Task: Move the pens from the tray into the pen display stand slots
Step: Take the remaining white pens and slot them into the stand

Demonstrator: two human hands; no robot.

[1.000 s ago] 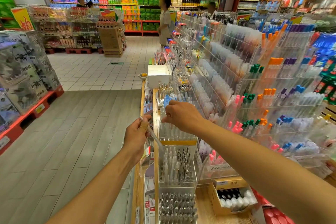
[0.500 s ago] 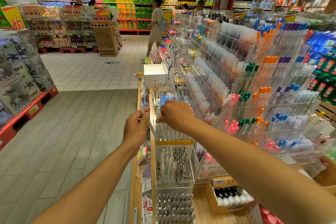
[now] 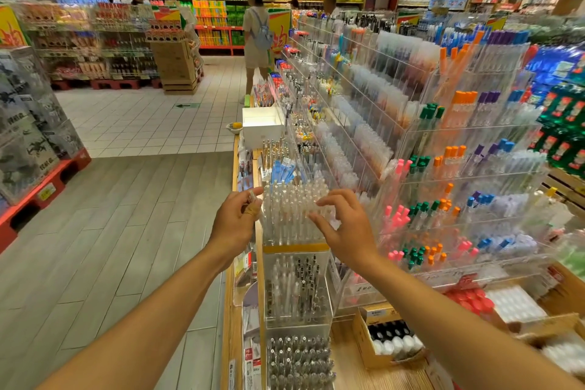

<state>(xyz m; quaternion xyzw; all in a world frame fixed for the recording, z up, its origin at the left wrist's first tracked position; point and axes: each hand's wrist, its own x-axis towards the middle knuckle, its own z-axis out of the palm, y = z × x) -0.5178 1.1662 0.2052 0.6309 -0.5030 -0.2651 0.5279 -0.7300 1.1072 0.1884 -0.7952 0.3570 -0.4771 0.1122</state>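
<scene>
The left hand (image 3: 235, 218) is pinching 1 clear pen (image 3: 252, 196), axis near upright, just left of the pen display stand (image 3: 294, 215). The right hand (image 3: 343, 225), fingers spread, is hovering at the stand's right edge, holding nothing. The tray is not identifiable.

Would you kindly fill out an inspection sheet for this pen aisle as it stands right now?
Surface: wooden shelf carrying clear acrylic stands.
Job's things: pen display stand, its slots full of clear pens; a similar stand sits below it. No tray can be made out.
Clutter: cardboard box of black and white capped items; white box further along.
Grippers: left hand pinches a small clear item at the stand's left edge; right hand, fingers spread, over the pen tops, contact unclear.
Cables: nothing seen.
Surroundings: tiered racks of coloured-cap pens at right; shopper with backpack in the aisle.
</scene>
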